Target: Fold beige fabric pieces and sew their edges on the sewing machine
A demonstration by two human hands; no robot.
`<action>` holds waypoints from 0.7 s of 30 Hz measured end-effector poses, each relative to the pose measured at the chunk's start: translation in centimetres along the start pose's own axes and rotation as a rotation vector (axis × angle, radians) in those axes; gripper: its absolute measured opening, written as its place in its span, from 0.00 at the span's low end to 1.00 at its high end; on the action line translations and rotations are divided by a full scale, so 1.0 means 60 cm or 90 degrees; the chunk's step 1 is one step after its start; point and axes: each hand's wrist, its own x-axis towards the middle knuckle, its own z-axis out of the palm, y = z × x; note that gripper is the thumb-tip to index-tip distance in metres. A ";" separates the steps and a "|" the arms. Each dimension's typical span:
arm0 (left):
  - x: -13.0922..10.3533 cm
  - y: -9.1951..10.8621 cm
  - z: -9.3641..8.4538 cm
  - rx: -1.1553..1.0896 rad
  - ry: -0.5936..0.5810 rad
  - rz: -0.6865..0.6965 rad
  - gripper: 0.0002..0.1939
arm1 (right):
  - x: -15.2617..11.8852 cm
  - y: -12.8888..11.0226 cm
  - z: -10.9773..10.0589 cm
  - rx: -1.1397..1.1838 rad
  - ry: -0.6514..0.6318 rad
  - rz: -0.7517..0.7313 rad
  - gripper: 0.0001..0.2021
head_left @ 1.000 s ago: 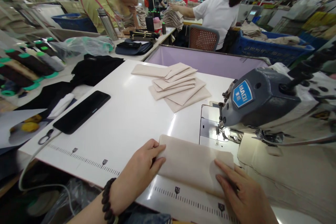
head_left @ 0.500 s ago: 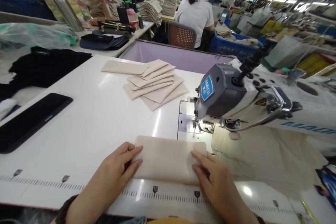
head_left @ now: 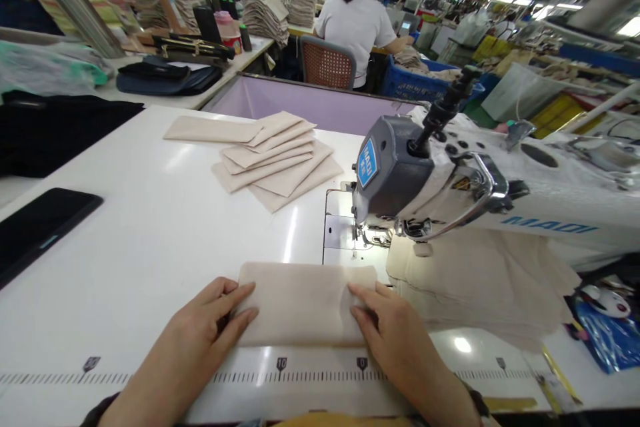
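Note:
A folded beige fabric piece [head_left: 303, 307] lies flat near the table's front edge, just above the printed ruler. My left hand [head_left: 220, 313] grips its left end, thumb and fingers on top of the cloth. At the right end my right hand [head_left: 383, 317] holds it the same way. Beyond the cloth stands the sewing machine [head_left: 395, 167], its needle area and metal plate [head_left: 340, 232] lit. Under the machine arm, to the right, lies a stack of larger beige fabric [head_left: 475, 280]. Several folded beige pieces [head_left: 280, 157] are fanned out behind.
A black phone [head_left: 45, 227] lies at the left, with black cloth [head_left: 60, 130] behind it. Along the front runs a printed ruler scale [head_left: 300, 377]. A seated person in a white shirt [head_left: 353, 20] works beyond the lilac trough [head_left: 300, 103]. A blue plastic packet [head_left: 607, 340] lies at right.
The view has shifted slightly right, so the table and machine appear further left. Both hands still hold the fabric piece in nearly the same pose.

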 end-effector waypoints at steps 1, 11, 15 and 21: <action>-0.001 0.001 0.002 0.010 -0.003 -0.006 0.23 | 0.000 0.001 -0.002 -0.023 -0.001 0.008 0.14; 0.017 0.037 -0.001 0.241 0.079 0.200 0.20 | 0.000 0.009 -0.004 -0.242 0.118 -0.031 0.09; 0.023 0.050 0.016 0.233 -0.010 0.349 0.23 | 0.008 0.001 0.004 -0.246 0.164 -0.305 0.15; 0.028 0.106 0.039 0.320 -0.083 0.345 0.14 | 0.013 -0.028 0.018 -0.186 0.073 -0.372 0.13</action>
